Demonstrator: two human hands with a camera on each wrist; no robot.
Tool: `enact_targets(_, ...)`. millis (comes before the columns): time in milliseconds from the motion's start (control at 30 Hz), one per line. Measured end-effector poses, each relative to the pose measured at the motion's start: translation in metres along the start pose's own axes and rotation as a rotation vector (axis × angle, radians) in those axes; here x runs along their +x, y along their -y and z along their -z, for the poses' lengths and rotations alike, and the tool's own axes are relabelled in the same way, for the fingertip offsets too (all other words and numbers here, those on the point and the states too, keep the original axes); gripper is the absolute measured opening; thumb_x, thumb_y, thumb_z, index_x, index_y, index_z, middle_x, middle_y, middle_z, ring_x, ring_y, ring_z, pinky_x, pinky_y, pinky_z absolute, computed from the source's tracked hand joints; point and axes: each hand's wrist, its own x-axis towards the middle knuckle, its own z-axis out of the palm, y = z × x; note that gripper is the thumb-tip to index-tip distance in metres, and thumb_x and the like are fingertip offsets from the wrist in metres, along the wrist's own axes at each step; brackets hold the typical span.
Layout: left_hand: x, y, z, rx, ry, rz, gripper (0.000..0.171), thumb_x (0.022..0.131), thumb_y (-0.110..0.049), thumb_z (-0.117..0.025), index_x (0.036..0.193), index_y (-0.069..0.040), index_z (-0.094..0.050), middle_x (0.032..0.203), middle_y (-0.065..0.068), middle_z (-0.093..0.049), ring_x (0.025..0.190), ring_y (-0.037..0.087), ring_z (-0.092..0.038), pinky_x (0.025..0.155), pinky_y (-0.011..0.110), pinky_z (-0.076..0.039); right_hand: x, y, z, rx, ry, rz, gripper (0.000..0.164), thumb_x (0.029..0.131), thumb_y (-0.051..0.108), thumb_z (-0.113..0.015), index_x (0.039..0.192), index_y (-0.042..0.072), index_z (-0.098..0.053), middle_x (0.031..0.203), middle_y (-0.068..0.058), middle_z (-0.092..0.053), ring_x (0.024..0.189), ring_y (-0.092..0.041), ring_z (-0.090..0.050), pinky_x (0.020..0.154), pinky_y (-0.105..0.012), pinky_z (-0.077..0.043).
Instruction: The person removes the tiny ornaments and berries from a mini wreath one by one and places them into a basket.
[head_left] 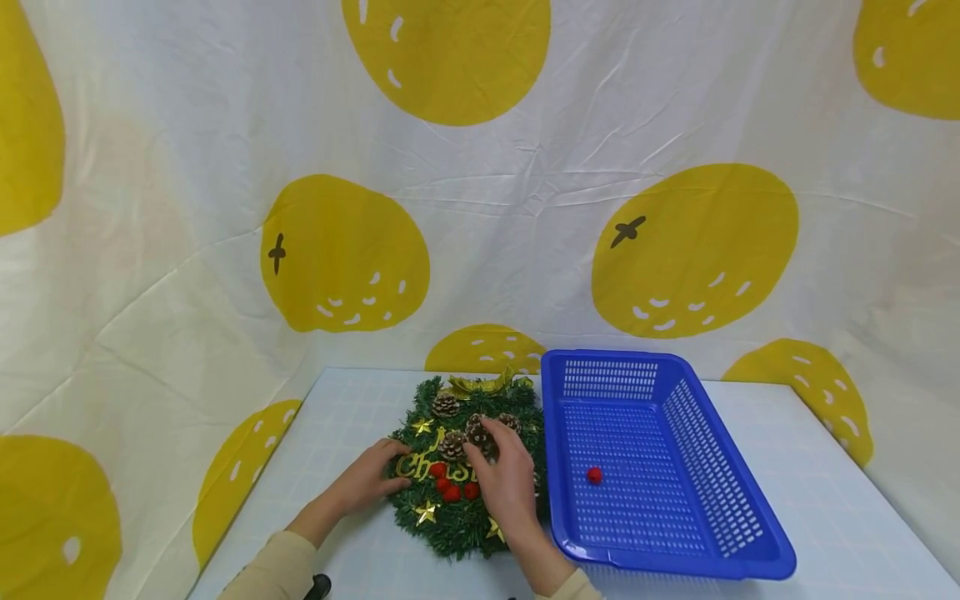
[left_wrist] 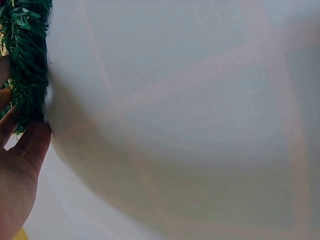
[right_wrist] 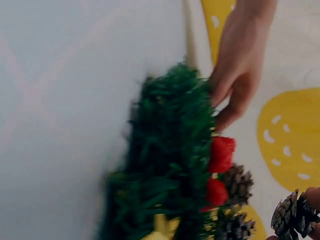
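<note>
A green tinsel Christmas wreath (head_left: 450, 540) lies on the table, with gold lettering (head_left: 407, 467), gold stars (head_left: 425, 512), red pompoms (head_left: 452, 492) and several pine cones. At its left edge my left hand (head_left: 363, 482) grips the rim; in the left wrist view the thumb (left_wrist: 37, 142) presses the side of the greenery. Over the middle, my right hand (head_left: 512, 485) pinches a pine cone (head_left: 477, 431) between thumb and fingers. The right wrist view shows this pine cone (right_wrist: 289, 216) held apart from the wreath's face.
A blue plastic basket (head_left: 678, 564) stands right of the wreath, close against it. One red pompom (head_left: 594, 475) lies inside. A gold bow (head_left: 480, 385) tops the wreath's far edge. Behind the table (head_left: 810, 467) hangs a fruit-patterned cloth (head_left: 510, 250).
</note>
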Motion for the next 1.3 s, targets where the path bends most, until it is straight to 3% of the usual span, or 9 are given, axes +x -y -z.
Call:
enact_targets(133, 0.0, 0.0, 0.0, -0.005, 0.001, -0.004, 0.048, 0.091, -0.025, -0.072, 0.128, 0.0, -0.056, 0.126, 0.015, -0.054, 0.117, 0.036, -0.054, 0.095, 0.054, -0.046, 0.007, 0.017, 0.008, 0.014, 0.016, 0.025, 0.043, 0.09, 0.029, -0.073, 0.129, 0.016, -0.064, 0.128, -0.006, -0.062, 0.103, -0.021, -0.063, 0.081, -0.04, -0.055)
enact_targets(233, -0.001, 0.0, 0.0, -0.008, 0.0, -0.01, 0.048, 0.091, -0.025, -0.071, 0.129, 0.0, -0.056, 0.127, 0.016, -0.053, 0.117, 0.036, -0.054, 0.096, 0.054, -0.046, 0.016, 0.032, 0.017, 0.034, 0.019, 0.049, 0.042, 0.09, 0.03, -0.073, 0.129, 0.016, -0.064, 0.119, -0.004, -0.064, 0.085, -0.015, -0.062, 0.07, -0.033, -0.052)
enact_targets(333, -0.001, 0.001, 0.0, -0.009, -0.002, -0.013, 0.048, 0.091, -0.026, -0.071, 0.129, 0.0, -0.056, 0.127, 0.015, -0.053, 0.117, 0.036, -0.054, 0.095, 0.054, -0.046, 0.027, 0.046, 0.028, 0.052, 0.014, 0.074, 0.043, 0.09, 0.03, -0.072, 0.13, 0.014, -0.064, 0.113, -0.005, -0.065, 0.08, -0.014, -0.061, 0.068, -0.033, -0.051)
enact_targets(567, 0.0, 0.001, 0.0, 0.0, 0.002, -0.002, 0.049, 0.09, -0.027, -0.072, 0.128, -0.001, -0.056, 0.126, 0.015, -0.054, 0.117, 0.036, -0.054, 0.095, 0.053, -0.046, 0.061, 0.067, 0.055, 0.039, -0.032, 0.077, 0.046, 0.089, 0.031, -0.073, 0.131, 0.013, -0.063, 0.098, -0.006, -0.067, 0.081, -0.019, -0.065, 0.066, -0.039, -0.053)
enact_targets(733, 0.0, 0.001, 0.0, 0.002, 0.006, 0.003, 0.048, 0.09, -0.027, -0.072, 0.128, -0.001, -0.057, 0.126, 0.014, -0.054, 0.116, 0.035, -0.054, 0.095, 0.053, -0.046, 0.08, 0.071, 0.07, 0.059, -0.019, 0.058, 0.049, 0.09, 0.028, -0.072, 0.134, 0.01, -0.061, 0.121, -0.013, -0.065, 0.096, -0.028, -0.068, 0.077, -0.045, -0.056)
enact_targets(833, 0.0, 0.0, 0.001, 0.002, 0.007, 0.001, 0.048, 0.09, -0.027, -0.072, 0.128, -0.001, -0.057, 0.125, 0.014, -0.054, 0.116, 0.035, -0.054, 0.095, 0.053, -0.047, 0.09, 0.069, 0.077, 0.05, -0.008, 0.044, 0.048, 0.091, 0.028, -0.072, 0.134, 0.01, -0.06, 0.132, -0.014, -0.06, 0.105, -0.031, -0.066, 0.083, -0.047, -0.056)
enact_targets(1033, 0.0, -0.001, 0.002, 0.006, 0.007, 0.003, 0.048, 0.09, -0.026, -0.072, 0.128, -0.001, -0.056, 0.125, 0.013, -0.054, 0.116, 0.035, -0.054, 0.095, 0.053, -0.047, 0.107, 0.061, 0.089, 0.005, -0.014, 0.007, 0.048, 0.091, 0.027, -0.072, 0.135, 0.01, -0.06, 0.127, -0.017, -0.063, 0.106, -0.032, -0.066, 0.081, -0.046, -0.057)
enact_targets(1300, 0.0, -0.001, 0.002, 0.011, 0.011, -0.003, 0.049, 0.091, -0.028, -0.071, 0.129, -0.001, -0.056, 0.126, 0.013, -0.054, 0.116, 0.034, -0.054, 0.095, 0.053, -0.047, 0.125, 0.036, 0.101, -0.055, 0.006, -0.108, 0.053, 0.093, 0.031, -0.069, 0.139, 0.01, -0.056, 0.129, -0.02, -0.061, 0.112, -0.035, -0.062, 0.084, -0.049, -0.054)
